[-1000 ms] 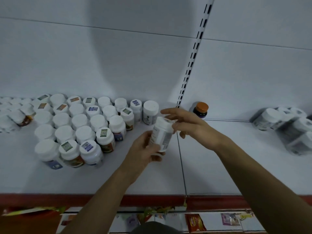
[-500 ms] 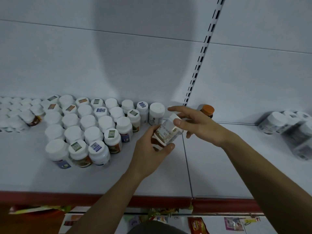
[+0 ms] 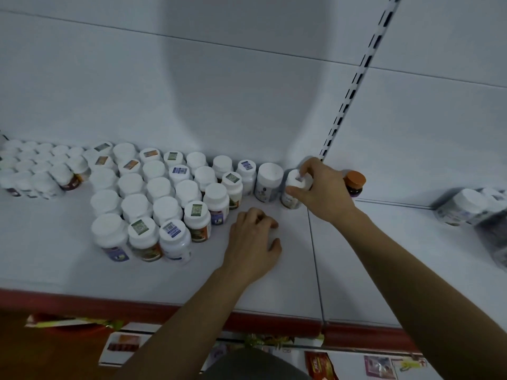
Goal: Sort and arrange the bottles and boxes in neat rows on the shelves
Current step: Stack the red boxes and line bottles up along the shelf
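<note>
My right hand point(image 3: 322, 187) grips the white cap of a small white bottle point(image 3: 293, 192) that stands upright on the white shelf point(image 3: 288, 272), at the right end of the back row beside a larger white-capped bottle point(image 3: 269, 182). My left hand point(image 3: 253, 242) hovers low over the shelf in front of that row, fingers loosely curled, holding nothing. Several white-capped bottles point(image 3: 164, 204) stand in rows to the left.
An orange-capped dark bottle point(image 3: 354, 183) stands just behind my right hand. More white bottles point(image 3: 463, 207) lie wrapped at the far right, and smaller ones point(image 3: 35, 171) stand at the far left. The shelf's red front edge point(image 3: 274, 320) runs below; packets show on the lower shelf.
Both hands held the bottle in the air; now it stands on the shelf at the row's end. My left hand let go and dropped toward the shelf; my right hand still grips the cap.
</note>
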